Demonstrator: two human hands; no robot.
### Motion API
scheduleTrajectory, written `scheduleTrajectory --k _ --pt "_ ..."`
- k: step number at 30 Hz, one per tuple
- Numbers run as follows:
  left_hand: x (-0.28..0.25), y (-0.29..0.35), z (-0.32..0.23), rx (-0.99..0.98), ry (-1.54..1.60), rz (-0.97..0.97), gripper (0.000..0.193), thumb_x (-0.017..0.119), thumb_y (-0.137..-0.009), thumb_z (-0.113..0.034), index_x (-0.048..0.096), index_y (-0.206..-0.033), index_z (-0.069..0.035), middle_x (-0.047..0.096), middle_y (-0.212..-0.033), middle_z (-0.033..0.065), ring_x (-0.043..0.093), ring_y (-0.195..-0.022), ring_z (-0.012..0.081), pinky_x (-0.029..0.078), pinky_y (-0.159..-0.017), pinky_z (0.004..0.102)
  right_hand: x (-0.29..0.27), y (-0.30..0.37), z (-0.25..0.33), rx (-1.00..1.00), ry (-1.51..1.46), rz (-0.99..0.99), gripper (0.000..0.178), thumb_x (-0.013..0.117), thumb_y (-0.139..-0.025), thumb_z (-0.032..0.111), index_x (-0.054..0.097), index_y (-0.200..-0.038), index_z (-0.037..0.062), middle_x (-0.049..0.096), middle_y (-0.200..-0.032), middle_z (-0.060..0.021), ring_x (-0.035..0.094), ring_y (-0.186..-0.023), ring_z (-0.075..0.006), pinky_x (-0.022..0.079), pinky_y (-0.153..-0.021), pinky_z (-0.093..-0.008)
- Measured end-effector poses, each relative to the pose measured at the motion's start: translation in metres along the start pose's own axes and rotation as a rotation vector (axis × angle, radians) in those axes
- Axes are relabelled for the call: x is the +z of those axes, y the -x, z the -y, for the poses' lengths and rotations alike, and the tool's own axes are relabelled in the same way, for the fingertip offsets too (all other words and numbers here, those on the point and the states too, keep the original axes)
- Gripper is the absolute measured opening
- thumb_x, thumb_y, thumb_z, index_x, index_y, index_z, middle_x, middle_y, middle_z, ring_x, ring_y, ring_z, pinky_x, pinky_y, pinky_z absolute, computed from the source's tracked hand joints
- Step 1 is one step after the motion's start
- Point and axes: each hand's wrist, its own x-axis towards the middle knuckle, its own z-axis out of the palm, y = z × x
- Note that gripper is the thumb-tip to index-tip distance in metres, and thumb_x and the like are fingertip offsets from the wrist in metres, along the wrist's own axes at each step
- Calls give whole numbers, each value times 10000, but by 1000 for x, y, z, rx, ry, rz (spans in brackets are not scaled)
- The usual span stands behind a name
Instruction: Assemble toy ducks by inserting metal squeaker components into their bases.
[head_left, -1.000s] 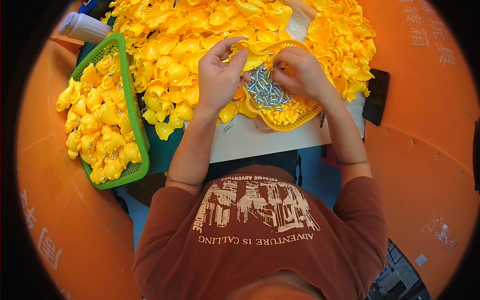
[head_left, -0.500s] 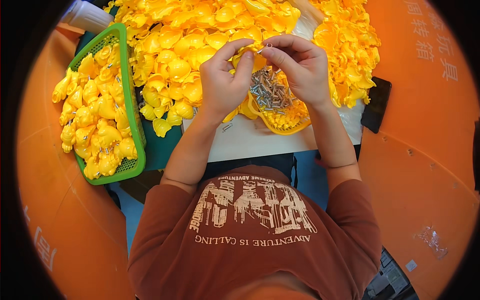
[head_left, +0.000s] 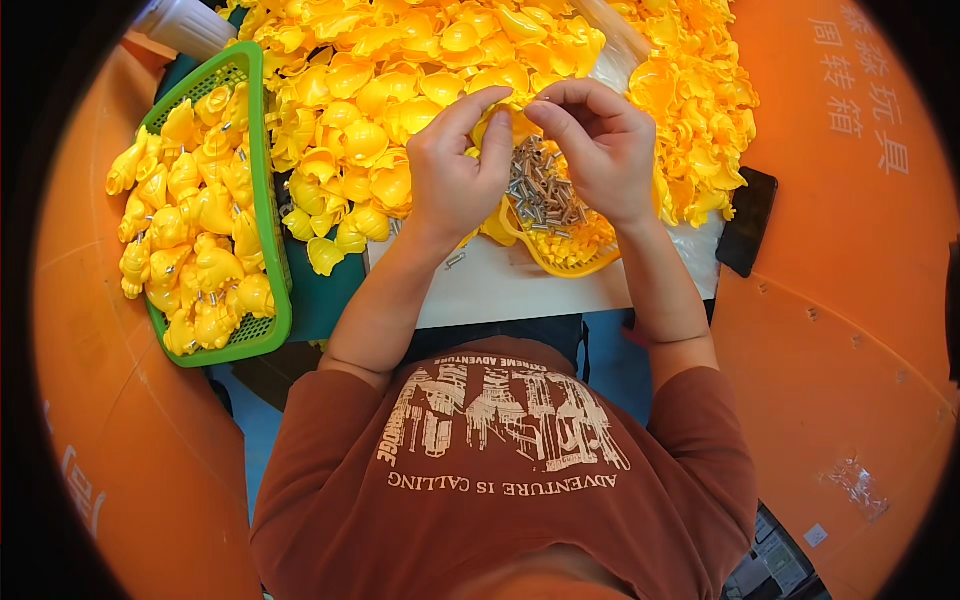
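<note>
Since a second ago, the right hand [head_left: 605,150] has risen from the metal pins [head_left: 545,190] to beside the left hand [head_left: 455,170]. The left thumb and forefinger pinch a yellow piece [head_left: 517,104]; the right thumb and forefinger are drawn close together near it, though whether they grip anything I cannot tell. Below them, the pins lie in a yellow basket [head_left: 585,268] with small yellow bits [head_left: 575,243]. Beyond spreads a heap of yellow shells [head_left: 365,140]; to the left, a green basket [head_left: 270,220] holds yellow figures [head_left: 205,210].
</note>
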Motion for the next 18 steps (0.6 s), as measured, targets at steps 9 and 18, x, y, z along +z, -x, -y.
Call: scheduleTrajectory --k 9,18 --pt "-4 -8 -10 -320 455 117 208 566 -862 -65 586 -1044 32 625 -812 71 536 -501 70 432 -404 198 -4 -30 -1 -152 300 130 151 662 -812 128 622 -873 -3 610 -779 -8 528 -686 -49 422 -597 -191" --pt "-23 -23 0 -538 714 -28 318 609 -838 -105 461 -1102 -6 585 -773 53 555 -531 133 391 -445 231 -48 -30 5 -130 605 168 137 665 -800 155 647 -867 36 646 -813 -27 581 -693 -108 451 -612 -245"
